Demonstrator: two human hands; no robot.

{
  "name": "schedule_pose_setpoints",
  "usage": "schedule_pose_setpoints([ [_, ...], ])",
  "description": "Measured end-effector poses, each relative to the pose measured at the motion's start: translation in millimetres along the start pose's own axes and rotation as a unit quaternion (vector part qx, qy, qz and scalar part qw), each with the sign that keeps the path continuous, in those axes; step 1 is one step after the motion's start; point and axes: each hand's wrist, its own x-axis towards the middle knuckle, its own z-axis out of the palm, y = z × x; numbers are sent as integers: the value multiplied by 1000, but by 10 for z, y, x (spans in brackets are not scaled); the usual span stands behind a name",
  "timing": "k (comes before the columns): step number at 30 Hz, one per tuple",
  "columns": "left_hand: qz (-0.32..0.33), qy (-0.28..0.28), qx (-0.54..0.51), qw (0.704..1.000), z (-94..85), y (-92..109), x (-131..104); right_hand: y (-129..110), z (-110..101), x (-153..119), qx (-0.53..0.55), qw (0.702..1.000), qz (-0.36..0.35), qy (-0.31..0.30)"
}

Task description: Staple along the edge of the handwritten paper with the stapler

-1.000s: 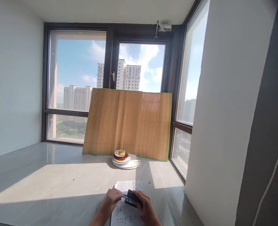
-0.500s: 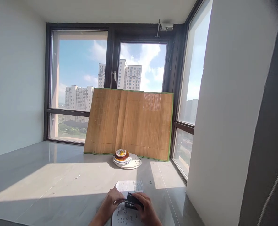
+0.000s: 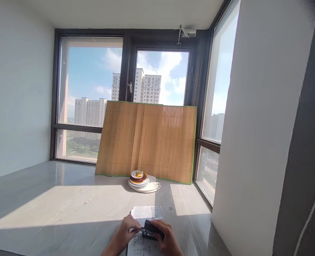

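A black stapler (image 3: 154, 226) with its top raised from the base is held over a handwritten sheet of paper (image 3: 143, 248). Wrapped over its right side, my right hand (image 3: 166, 233) grips it. My left hand (image 3: 127, 229) is closed in a pinch at the stapler's left end, where a small metallic piece shows by the fingertips. Whether that piece belongs to the stapler or is a staple strip is too small to tell.
Beyond the paper stands a stack of plates (image 3: 138, 182) on a larger round white board (image 3: 154, 185). A bamboo mat (image 3: 149, 138) leans against the window behind it. Small scraps (image 3: 87, 202) lie on the grey sill (image 3: 74, 213). A white wall (image 3: 248, 142) rises at right.
The view has tilted up very slightly. My left fingertips have shifted a little at the stapler's left end; my right hand keeps its grip.
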Motion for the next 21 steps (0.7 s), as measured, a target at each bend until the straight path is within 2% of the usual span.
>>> schedule_pose_setpoints([
  [7,-42,5,5,999,-10,-113,-27,-5,-46,48,73,994,56,54],
  [10,-55,12,-20,998,-50,-88,15,-19,-95,92,126,985,90,76],
  [13,-99,-4,-32,995,-87,-37,34,-11,-124,113,182,975,103,72],
  [18,-175,-18,-28,984,-44,30,-3,-35,15,89,205,976,60,50],
  [21,-175,-75,-8,982,-26,97,-1,-134,164,108,214,977,13,-7],
])
